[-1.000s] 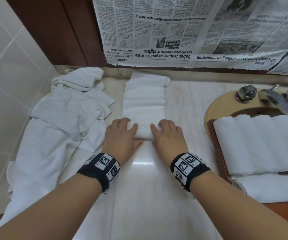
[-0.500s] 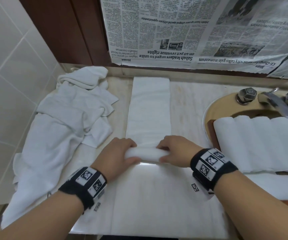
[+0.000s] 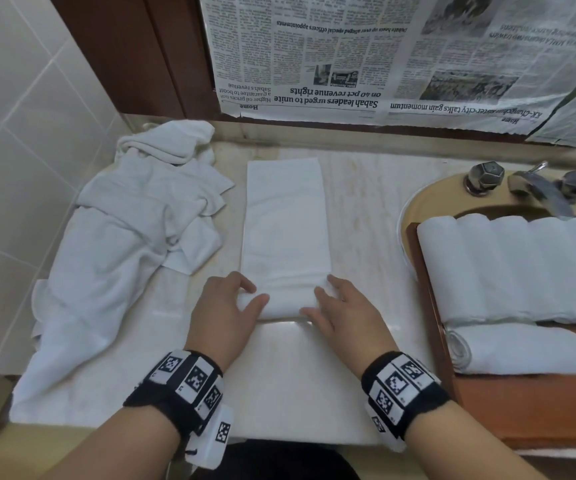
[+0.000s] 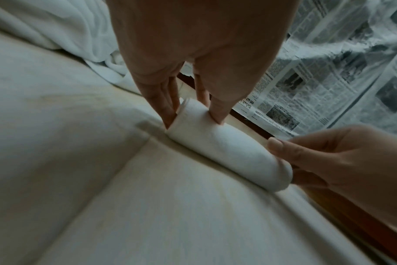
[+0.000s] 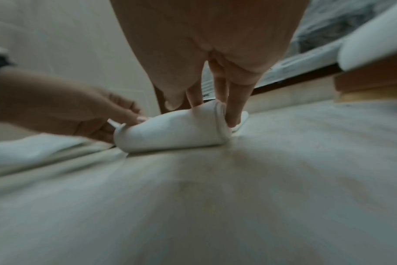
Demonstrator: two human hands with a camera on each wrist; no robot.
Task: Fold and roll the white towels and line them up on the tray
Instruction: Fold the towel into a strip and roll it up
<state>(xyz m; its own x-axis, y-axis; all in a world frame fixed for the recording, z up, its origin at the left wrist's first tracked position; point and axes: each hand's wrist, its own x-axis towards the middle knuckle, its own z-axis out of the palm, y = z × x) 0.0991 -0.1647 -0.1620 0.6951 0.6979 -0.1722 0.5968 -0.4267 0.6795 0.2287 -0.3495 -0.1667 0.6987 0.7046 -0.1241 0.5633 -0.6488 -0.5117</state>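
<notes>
right now the folded towel (image 3: 283,220) lies as a long narrow strip on the marble counter (image 3: 359,188), running away from the person, and its near end is wound into a small roll (image 3: 281,304). the left hand (image 3: 224,313) grips the left end of that roll, thumb lying on top and fingers curled over the far side; from the left wrist view a fingertip also sits against the open end of the roll (image 4: 218,154). the right hand (image 3: 343,315) grips the right end the same way, thumb on top, fingers wrapped over the back and one finger against the end. the two hands sit apart, one at each end, with bare roll showing between them.

to the left a heap of loose white towels (image 3: 123,237) spreads over the counter up to the tiled wall (image 3: 19,133). on the right a wooden tray (image 3: 522,407) rests over the sink (image 3: 428,202) and carries a row of rolled towels (image 3: 511,268) side by side (how many is hard to count), plus one more rolled towel (image 3: 518,351) lying crosswise just in front of them. newspaper (image 3: 383,57) hangs upside down on the back wall, and a tap (image 3: 536,188) stands behind the tray.
</notes>
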